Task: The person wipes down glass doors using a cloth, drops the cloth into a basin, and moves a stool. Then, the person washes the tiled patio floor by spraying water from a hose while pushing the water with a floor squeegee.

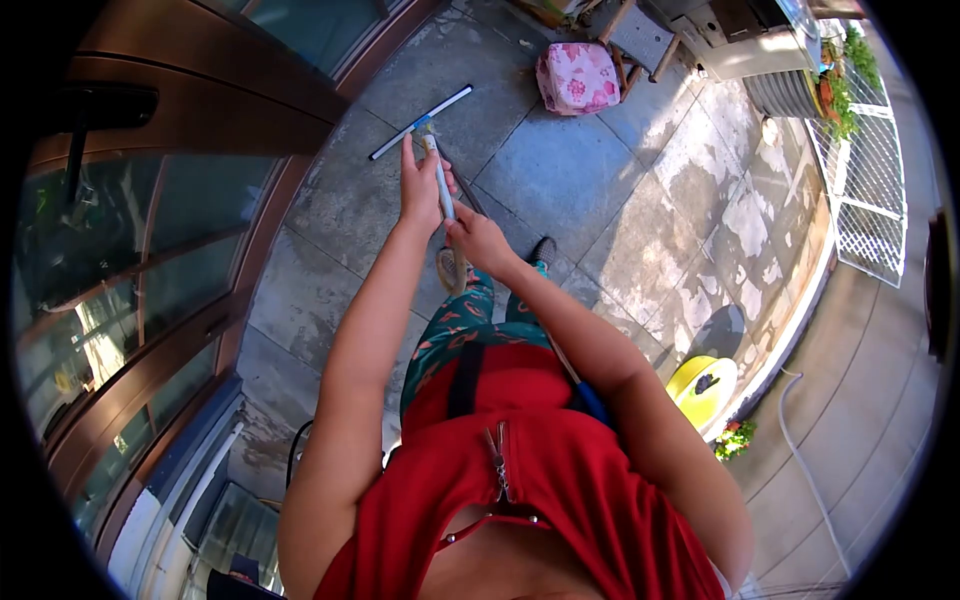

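A window squeegee (407,130) with a long thin blade and a blue centre piece is held out in front of me, above the paved floor. My left hand (422,192) is closed around its pale handle, with the index finger stretched up toward the blade. Lower down, my right hand (479,240) is closed on the same handle near its lower part. A thin dark pole (463,185) passes close behind both hands; how it joins the squeegee, I cannot tell. Part of the handle is hidden by my fingers.
A brown-framed glass door (190,215) stands at the left. Ahead are a pink floral stool (580,78) and a wooden chair (640,45). A yellow round object (702,390) sits by the ledge at the right, near a white lattice (868,205). My shoes rest on grey tiles (565,165).
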{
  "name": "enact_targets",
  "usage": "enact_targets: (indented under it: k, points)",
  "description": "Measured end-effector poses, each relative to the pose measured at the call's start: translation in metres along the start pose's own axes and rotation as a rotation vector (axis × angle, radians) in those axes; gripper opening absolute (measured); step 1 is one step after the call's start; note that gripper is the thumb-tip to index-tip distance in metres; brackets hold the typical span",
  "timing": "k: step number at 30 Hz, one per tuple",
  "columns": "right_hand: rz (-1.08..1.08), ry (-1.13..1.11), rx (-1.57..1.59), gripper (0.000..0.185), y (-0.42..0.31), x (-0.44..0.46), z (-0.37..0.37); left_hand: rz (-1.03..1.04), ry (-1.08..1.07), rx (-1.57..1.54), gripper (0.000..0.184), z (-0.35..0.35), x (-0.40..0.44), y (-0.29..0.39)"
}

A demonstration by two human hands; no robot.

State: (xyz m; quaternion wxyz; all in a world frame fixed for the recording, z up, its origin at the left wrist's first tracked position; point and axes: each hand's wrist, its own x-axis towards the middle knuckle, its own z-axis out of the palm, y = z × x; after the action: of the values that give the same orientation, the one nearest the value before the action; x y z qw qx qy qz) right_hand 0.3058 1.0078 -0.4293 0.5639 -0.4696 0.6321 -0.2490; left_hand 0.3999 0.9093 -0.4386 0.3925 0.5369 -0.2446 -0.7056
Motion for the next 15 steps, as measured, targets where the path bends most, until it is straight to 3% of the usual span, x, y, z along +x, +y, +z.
enact_targets:
  k: [2, 5, 8, 12, 14, 15]
  points:
    - [-0.042, -0.065, -0.021, 0.045, 0.013, 0.005, 0.001, -0.092, -0.073, -0.005, 0.059, -0.008, 0.010, 0.000]
    - [-0.214, 0.077, -0.522, 0.053, 0.030, -0.002, 0.002, -0.063, -0.032, 0.220, 0.050, -0.013, 0.018, 0.006]
    - [0.063, 0.069, -0.809, 0.068, 0.045, -0.028, -0.011, 0.020, 0.063, 0.499, 0.039, -0.040, 0.041, 0.007]
    - [0.496, -0.217, -0.588, 0.074, 0.104, -0.042, -0.036, -0.002, 0.173, 0.671, 0.028, -0.093, 0.061, 0.020]
    - [0.639, -0.179, -0.455, 0.081, 0.132, -0.066, -0.048, -0.064, 0.208, 0.672, 0.024, -0.118, 0.060, 0.028]
    - [0.590, -0.081, -0.584, 0.076, 0.157, -0.085, -0.063, -0.095, 0.216, 0.669, 0.023, -0.130, 0.061, 0.029]
